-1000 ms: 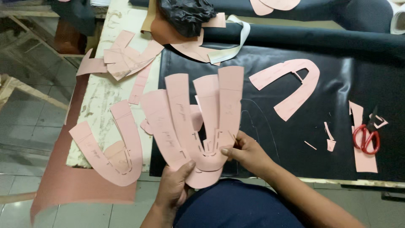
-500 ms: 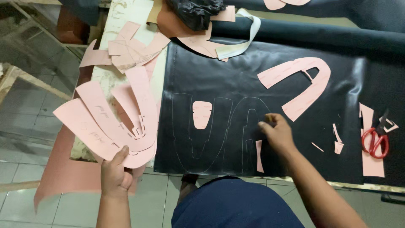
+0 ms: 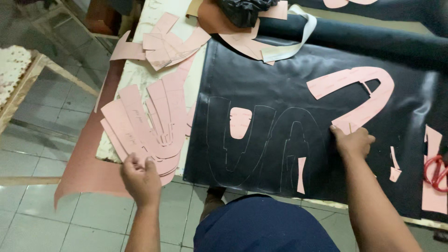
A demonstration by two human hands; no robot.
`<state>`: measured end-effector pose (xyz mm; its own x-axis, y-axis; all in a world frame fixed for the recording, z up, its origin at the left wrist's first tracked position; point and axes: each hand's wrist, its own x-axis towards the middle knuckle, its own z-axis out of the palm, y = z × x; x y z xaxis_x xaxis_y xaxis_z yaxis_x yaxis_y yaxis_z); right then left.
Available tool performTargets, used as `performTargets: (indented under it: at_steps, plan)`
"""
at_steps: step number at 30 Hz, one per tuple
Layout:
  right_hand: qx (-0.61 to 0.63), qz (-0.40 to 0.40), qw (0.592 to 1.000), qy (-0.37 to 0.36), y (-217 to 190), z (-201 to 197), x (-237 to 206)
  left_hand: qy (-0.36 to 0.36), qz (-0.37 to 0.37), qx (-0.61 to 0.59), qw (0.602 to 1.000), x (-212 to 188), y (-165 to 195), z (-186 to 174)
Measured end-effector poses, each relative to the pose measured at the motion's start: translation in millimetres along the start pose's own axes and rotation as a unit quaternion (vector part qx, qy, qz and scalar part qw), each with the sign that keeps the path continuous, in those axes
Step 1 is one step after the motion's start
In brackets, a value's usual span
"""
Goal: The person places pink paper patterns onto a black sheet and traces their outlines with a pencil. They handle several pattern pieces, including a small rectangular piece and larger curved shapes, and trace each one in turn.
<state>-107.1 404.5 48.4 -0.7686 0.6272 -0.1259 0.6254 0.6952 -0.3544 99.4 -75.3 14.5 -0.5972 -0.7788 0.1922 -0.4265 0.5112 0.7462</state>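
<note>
Two hands: left hand (image 3: 140,175) on pink templates (image 3: 149,123), right hand (image 3: 353,142) on curved template (image 3: 359,93).

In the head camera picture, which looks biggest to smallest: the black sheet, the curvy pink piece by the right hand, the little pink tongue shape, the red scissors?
1. Black sheet
2. Curvy pink piece
3. Red scissors, partly cut off at the edge, so unsure against the next
4. Pink tongue shape

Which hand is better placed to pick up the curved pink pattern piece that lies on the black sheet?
Right. The right hand already rests at the lower end of the curved pink pattern piece. The left hand is far across the table, holding the stack of pink patterns.
</note>
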Motion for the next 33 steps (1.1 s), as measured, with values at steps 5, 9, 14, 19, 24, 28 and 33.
performTargets:
  at_steps: [5,9,14,19,24,28,33]
  plan:
    - [0.059,-0.132,0.989,0.039,19.6,4.8,-16.3,-0.306,-0.062,0.151,0.938,-53.8,16.1,-1.6]
    - [0.1,-0.257,0.954,-0.122,20.6,7.1,-68.5,-0.373,-0.215,0.024,0.902,-84.9,5.6,17.5]
    - [0.009,-0.337,0.885,-0.322,-9.7,8.6,-136.6,-0.326,-0.403,-0.322,0.792,-92.3,-5.1,47.0]
    - [-0.029,-0.52,0.776,-0.356,-41.4,-0.9,-161.1,-0.293,-0.368,-0.401,0.786,-83.5,24.3,37.3]
    - [0.007,-0.599,0.741,-0.303,-58.2,8.3,-174.8,-0.329,-0.301,-0.516,0.731,-62.1,81.8,31.1]
    - [0.032,-0.497,0.808,-0.315,-69.1,23.7,-162.3,-0.392,-0.248,-0.487,0.74,-46.8,113.5,48.6]
    - [0.035,-0.397,0.866,-0.303,-67.0,37.8,-134.1,-0.387,-0.136,-0.414,0.812,-49.2,108.6,71.6]
